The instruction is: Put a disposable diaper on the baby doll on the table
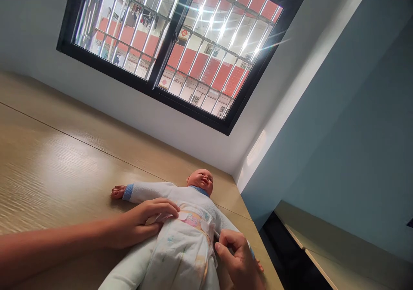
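A baby doll [200, 181] in a white top with blue cuffs lies on its back on the wooden table, arms spread. A white diaper [180, 249] with a coloured print on its waistband is wrapped around its waist, over the clothes. My left hand [142, 221] rests at the diaper's left side, fingers bent over the waistband and thumb apart from them. At the opposite side my right hand [237, 255] is closed, thumb against curled fingers, at the diaper's edge. What lies inside its grip is mostly hidden.
The wooden table [74, 165] extends left, with a seam across it. Its right edge runs close beside my right hand. A barred window [155, 87] is in the wall behind. A lower wooden surface [342, 247] stands to the right, past a dark gap.
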### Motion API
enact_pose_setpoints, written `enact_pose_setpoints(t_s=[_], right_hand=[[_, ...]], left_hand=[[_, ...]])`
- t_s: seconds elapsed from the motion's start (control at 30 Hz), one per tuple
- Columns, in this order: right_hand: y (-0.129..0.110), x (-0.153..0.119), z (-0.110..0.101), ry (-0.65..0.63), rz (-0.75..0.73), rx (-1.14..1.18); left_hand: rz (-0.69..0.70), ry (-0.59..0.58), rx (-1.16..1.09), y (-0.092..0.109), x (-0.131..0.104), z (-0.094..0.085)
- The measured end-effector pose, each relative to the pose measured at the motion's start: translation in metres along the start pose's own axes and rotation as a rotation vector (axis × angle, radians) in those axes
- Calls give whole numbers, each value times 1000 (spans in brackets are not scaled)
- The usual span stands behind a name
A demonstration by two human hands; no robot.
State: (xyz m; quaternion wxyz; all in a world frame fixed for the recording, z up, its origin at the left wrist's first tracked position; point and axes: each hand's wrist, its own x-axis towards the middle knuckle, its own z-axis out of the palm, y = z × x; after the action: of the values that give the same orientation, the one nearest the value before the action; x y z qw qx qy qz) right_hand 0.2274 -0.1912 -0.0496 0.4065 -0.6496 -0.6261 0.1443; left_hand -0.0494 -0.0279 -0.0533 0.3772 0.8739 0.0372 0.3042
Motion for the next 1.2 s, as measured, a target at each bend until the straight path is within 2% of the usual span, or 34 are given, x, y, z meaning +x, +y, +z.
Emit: enact_pose_setpoints(t_s=[0.2, 0.37, 0.47, 0.6, 0.83, 0.97, 1.1, 1.2], right_hand=[[-10, 0, -3, -213, 53, 308], [-17, -3, 5, -202, 151, 229], [-16, -1, 7, -203, 139, 159], [-13, 1, 13, -139, 93, 21], [-13, 6, 28, 84, 95, -194], [-12, 10, 33, 212, 167, -159], [-12, 11, 32, 190, 176, -59], [-16, 10, 29, 211, 141, 33]], left_hand=[[-15, -6, -8, -2, -1, 0], [-29, -10, -17, -2, -2, 0], [-34, -4, -12, 0, -2, 0], [-33, 1, 15, 3, -1, -1], [-22, 36, 68, 7, 0, 0], [-25, 89, 111, 3, 4, 3], [-16, 87, 126, -6, 6, 2], [-60, 66, 95, -3, 2, 0]])
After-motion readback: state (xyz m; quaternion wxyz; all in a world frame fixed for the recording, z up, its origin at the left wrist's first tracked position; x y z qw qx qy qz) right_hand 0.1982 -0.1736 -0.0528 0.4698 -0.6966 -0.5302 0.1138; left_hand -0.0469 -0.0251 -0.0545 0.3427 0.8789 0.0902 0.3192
